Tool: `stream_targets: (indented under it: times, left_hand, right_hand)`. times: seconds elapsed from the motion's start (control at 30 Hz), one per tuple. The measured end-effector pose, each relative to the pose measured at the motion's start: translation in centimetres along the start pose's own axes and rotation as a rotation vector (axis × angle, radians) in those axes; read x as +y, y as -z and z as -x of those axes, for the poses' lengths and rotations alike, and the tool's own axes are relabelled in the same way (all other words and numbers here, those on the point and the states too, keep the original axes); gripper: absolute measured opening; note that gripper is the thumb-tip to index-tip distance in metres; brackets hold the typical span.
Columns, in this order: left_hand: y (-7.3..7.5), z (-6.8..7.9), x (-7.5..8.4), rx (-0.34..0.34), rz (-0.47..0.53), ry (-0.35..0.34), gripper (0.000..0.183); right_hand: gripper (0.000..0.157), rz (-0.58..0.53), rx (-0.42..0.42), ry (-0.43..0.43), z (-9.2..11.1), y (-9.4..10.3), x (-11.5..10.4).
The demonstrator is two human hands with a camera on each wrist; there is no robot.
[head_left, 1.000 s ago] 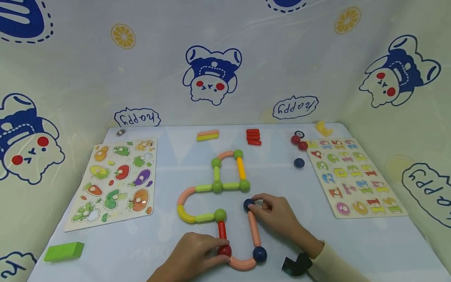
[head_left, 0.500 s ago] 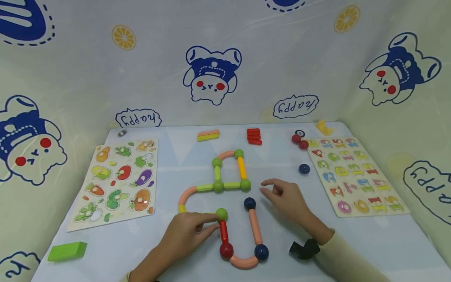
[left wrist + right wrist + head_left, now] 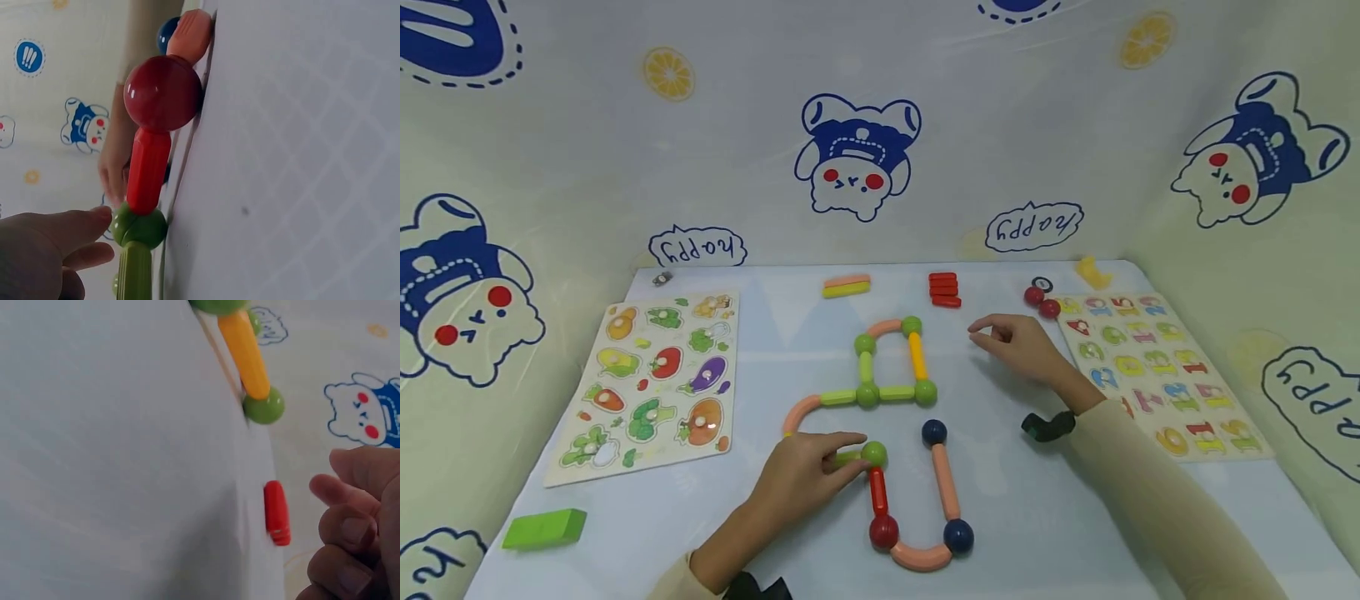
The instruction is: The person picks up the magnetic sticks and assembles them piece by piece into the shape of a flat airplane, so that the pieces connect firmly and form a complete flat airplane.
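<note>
Bare left hand (image 3: 805, 479) is at the green ball (image 3: 874, 454), fingertips at its left side; the left wrist view shows them beside the green ball (image 3: 139, 228), not wrapped round it. From that ball a red rod (image 3: 878, 492) leads to a red ball (image 3: 883, 532), then a curved pink rod (image 3: 921, 557), a dark blue ball (image 3: 958, 537), a straight pink rod (image 3: 945, 482) and another blue ball (image 3: 934, 432). Bare right hand (image 3: 1018, 346) hovers over the right side, fingers loosely bent, thumb and index apart, nothing between them. In its wrist view, a red rod (image 3: 277, 512) lies beyond.
Green balls with green, orange and pink rods form a loop (image 3: 917, 358) behind. Red rods (image 3: 944, 290), pink and yellow rods (image 3: 847, 286) and two red balls (image 3: 1049, 308) lie at the back. A vegetable board (image 3: 651, 383) is left, a number board (image 3: 1165, 375) right, a green block (image 3: 545, 529) front left.
My left hand has moved from the red ball to the green ball. My right hand has let go of the upper blue ball and moved back and right, now covering the loose blue ball.
</note>
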State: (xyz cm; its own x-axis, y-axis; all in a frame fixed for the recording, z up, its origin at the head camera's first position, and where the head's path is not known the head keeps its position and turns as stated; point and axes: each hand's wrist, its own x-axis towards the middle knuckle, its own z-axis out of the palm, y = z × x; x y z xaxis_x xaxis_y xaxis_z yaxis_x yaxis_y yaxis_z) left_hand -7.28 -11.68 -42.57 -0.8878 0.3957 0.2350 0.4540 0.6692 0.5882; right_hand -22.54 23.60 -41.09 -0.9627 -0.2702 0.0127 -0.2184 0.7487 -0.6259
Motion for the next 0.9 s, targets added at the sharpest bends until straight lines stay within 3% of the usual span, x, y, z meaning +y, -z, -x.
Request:
stream_targets:
  times: [0.2, 0.4, 0.67, 0.9]
  left_hand:
    - [-0.2, -0.1, 0.2, 0.009, 0.01, 0.011, 0.034]
    - [-0.5, -0.1, 0.4, -0.013, 0.022, 0.03, 0.037]
    - [-0.7, 0.0, 0.4, -0.001, -0.005, 0.02, 0.035]
    - [-0.8, 0.1, 0.3, 0.016, -0.031, 0.002, 0.031]
  right_hand:
    - [0.032, 0.02, 0.012, -0.042, -4.0, -0.1, 0.9]
    - [0.036, 0.124, 0.03, -0.066, -6.4, -0.8, 1.6]
    - [0.04, 0.194, 0.039, -0.051, -7.9, -1.6, 1.5]
    - [0.029, 0.217, 0.048, -0.085, -8.3, -2.0, 1.2]
